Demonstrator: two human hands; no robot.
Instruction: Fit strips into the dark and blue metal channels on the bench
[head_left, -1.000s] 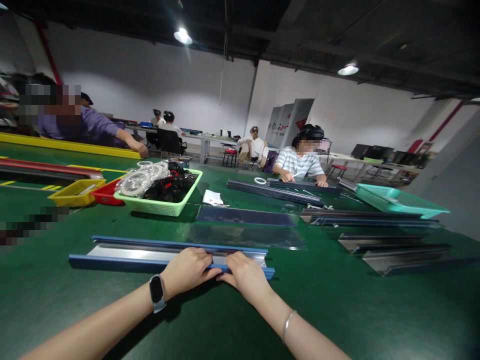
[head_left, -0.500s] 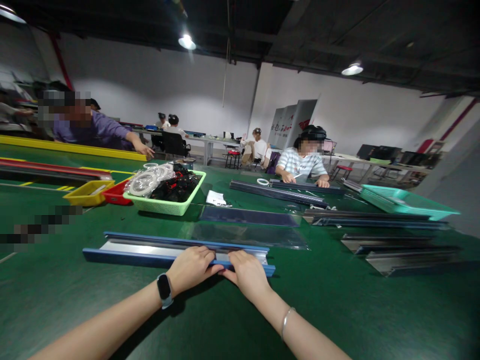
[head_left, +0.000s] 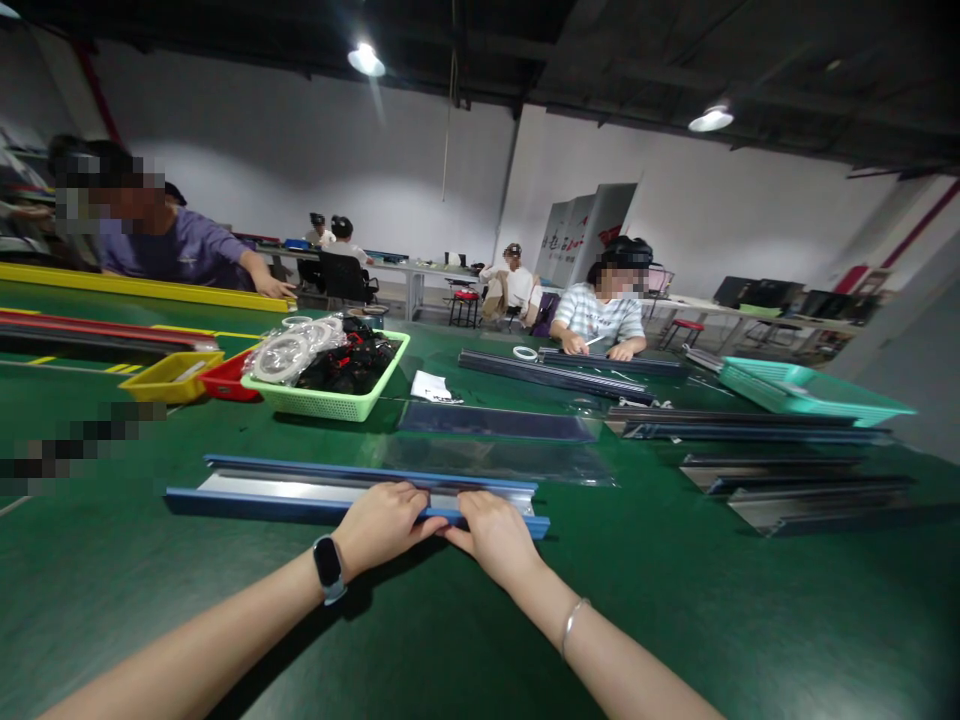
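Note:
A long blue channel profile (head_left: 262,507) with a silvery inner face lies across the green table in front of me. My left hand (head_left: 386,522) grips its near wall right of the middle, thumb outside and fingers curled over into the channel. Close beside it, my right hand (head_left: 495,530) holds the same wall nearer the right end, also with the fingers inside. The two thumbs almost meet at the near edge. What the fingertips touch inside the channel is hidden. Just beyond the profile lie a clear plastic sheet (head_left: 502,461) and a dark flat strip (head_left: 495,422).
A light green basket (head_left: 330,402) with black parts and bagged white rings stands at the back left, beside red (head_left: 232,380) and yellow (head_left: 169,380) trays. More profiles (head_left: 817,505) and a turquoise basket (head_left: 825,395) are on the right. Co-workers sit across the table.
My hands keep their grip on the blue profile, with almost no movement. The view has shifted slightly. The co-worker at the back left has moved a hand a little along the yellow profile.

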